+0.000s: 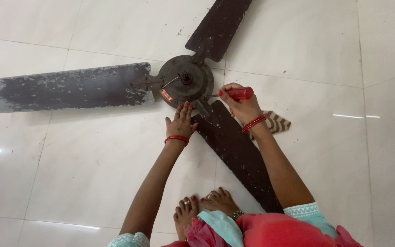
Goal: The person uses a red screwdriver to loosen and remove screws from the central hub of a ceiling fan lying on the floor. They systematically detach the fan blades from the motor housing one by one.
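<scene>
While lying flat on the white tiled floor (92,174), ceiling fan (186,82) likely heavy at the metal motor hub (193,75), stiff but thin and dusty along the blades. Best steadied at the hub rim, not the blade tips. Left hand (180,122) open, fingertips pressed against the hub edge. Right hand (239,104) closed around a red-handled screwdriver (239,93), tip toward the hub.
</scene>
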